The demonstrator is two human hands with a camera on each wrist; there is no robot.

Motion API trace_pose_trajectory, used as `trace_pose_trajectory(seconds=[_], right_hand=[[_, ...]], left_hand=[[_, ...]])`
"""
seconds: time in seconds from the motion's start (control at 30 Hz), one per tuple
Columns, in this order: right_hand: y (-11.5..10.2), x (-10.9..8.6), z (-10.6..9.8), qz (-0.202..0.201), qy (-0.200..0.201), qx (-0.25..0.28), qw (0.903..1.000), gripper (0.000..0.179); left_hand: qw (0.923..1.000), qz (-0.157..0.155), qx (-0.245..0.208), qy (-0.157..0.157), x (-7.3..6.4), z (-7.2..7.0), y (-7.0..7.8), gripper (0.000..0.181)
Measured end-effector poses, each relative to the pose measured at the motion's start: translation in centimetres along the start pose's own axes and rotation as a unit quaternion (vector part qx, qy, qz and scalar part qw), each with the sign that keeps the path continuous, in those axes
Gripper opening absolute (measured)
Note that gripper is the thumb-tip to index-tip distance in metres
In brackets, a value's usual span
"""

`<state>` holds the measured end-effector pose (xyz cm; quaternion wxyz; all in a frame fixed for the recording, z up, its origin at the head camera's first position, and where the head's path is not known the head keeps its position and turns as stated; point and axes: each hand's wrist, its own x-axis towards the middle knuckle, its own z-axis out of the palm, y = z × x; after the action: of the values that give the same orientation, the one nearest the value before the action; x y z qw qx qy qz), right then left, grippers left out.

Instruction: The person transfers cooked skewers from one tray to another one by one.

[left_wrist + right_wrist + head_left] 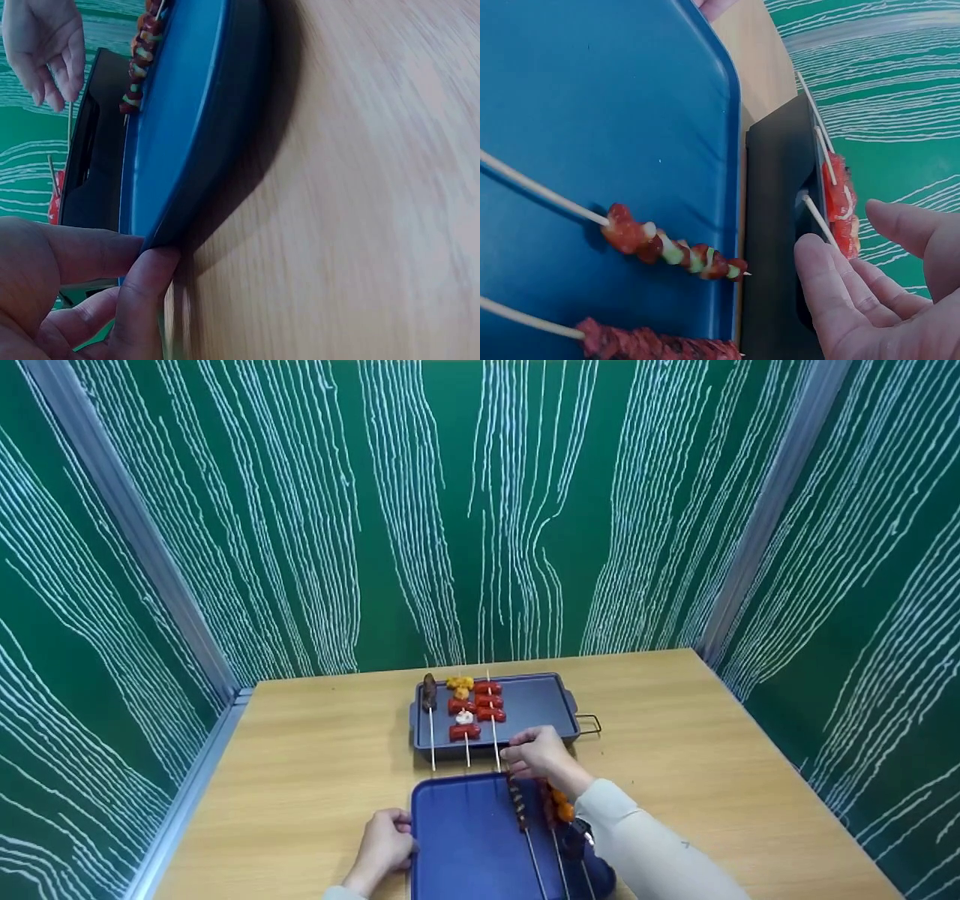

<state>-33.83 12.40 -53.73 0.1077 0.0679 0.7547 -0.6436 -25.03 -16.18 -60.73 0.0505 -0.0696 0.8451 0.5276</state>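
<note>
My left hand (385, 844) pinches the left rim of a blue tray (461, 825); the left wrist view shows thumb and finger on that rim (161, 217). Several skewers lie on the tray's right part, among them a brown-and-green one (517, 802) and a dark red meat one (652, 341). My right hand (538, 754) is above the front edge of a dark grill pan (529, 712), next to the stick of a red sausage skewer (490, 701). In the right wrist view its thumb and fingers (825, 281) stand apart beside that stick.
On the pan also lie a dark meat skewer (429, 692) and a mixed skewer (465, 718), sticks jutting over the front edge. A wire handle (590, 724) sticks out on the pan's right. Green walls with white lines (405, 510) bound the wooden table (315, 765).
</note>
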Motion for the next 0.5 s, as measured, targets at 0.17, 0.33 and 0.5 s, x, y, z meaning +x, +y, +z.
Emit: trace_pose_trajectory(seconds=[0.17,0.33,0.5], right_hand=[[0.6,0.3,0.5,-0.004,-0.007,0.021,0.9997,0.023],[0.9,0.7,1.0,0.005,-0.007,0.049,0.9988,0.024],[1.0,1.0,1.6,0.013,-0.002,0.070,0.9974,0.020]], left_hand=[[1.0000,-0.001,-0.002,0.000,0.0,0.1,-0.2,0.043],[0.9998,0.017,0.003,0.005,-0.1,0.1,-0.2,0.041],[0.9995,0.031,0.006,0.008,0.0,0.0,-0.3,0.042]])
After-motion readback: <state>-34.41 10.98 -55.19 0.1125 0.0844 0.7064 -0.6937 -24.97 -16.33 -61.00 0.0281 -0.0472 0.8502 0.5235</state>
